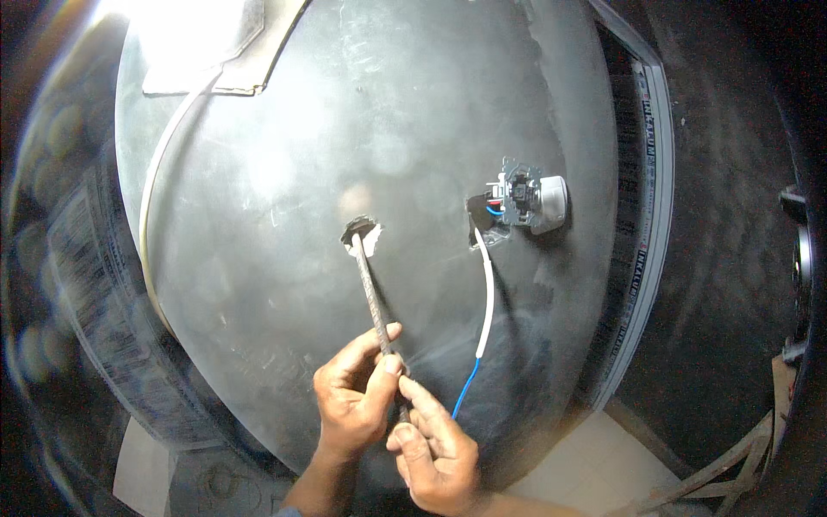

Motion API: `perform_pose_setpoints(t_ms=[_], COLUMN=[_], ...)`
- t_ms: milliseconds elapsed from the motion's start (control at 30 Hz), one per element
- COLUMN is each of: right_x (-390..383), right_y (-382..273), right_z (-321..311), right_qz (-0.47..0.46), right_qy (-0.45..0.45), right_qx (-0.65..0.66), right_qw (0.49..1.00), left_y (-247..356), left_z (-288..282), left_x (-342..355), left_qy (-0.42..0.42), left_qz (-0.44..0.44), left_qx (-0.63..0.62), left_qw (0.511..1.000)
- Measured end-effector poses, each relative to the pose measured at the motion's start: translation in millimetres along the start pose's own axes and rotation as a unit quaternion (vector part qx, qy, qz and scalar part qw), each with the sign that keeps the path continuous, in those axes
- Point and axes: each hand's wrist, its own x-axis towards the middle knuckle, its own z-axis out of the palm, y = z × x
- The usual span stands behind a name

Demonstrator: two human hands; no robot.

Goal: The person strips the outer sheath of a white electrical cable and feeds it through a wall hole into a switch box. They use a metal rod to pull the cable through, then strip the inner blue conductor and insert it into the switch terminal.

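A dirty grey-brown cable [370,289] comes out of a ragged hole [351,228] in the dark grey wall and slants down toward me. My left hand [355,401] grips it between thumb and fingers. Just below and to the right, my right hand [441,457] pinches the cable's lower part; its end is hidden by the fingers. To the right, a white cable [488,302] with a blue wire [466,389] at its tip hangs from a square wall opening [479,220]. The blue wire's lower end passes behind my right hand.
A switch or socket mechanism [530,198] with a metal frame hangs out of the square opening on wires. At the upper left, a glaring lamp [194,34] trails a white cord [148,215] down the wall. Window or door frames [648,189] flank the wall; wooden pieces [741,457] stand lower right.
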Motion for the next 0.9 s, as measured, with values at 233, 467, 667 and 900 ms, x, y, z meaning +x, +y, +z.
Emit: perform_pose_setpoints(t_ms=[233, 467, 667, 900], right_x=[11.4, 0.7, 44.4, 112.7], right_y=[29.6, 30.0, 19.4, 33.8], right_z=[7.3, -9.4, -72.3, -101.7], right_qz=[-0.16, 0.09, -0.149, -0.005], right_qy=[0.027, -0.037, 0.106, 0.057], right_qx=[-0.203, -0.036, -0.218, -0.061], right_qw=[0.966, 0.995, 0.959, 0.997], left_y=[-0.5, -8.6, -4.0, 6.6], left_z=[-5.0, -3.4, -5.5, -16.9], left_x=[-1.3, 0.1, -4.6, -2.3], left_qy=[0.017, 0.007, 0.013, -0.003], left_qz=[-0.025, -0.011, -0.026, -0.049], left_qx=[0.104, 0.07, 0.104, 0.081], left_qw=[0.994, 0.997, 0.994, 0.995])
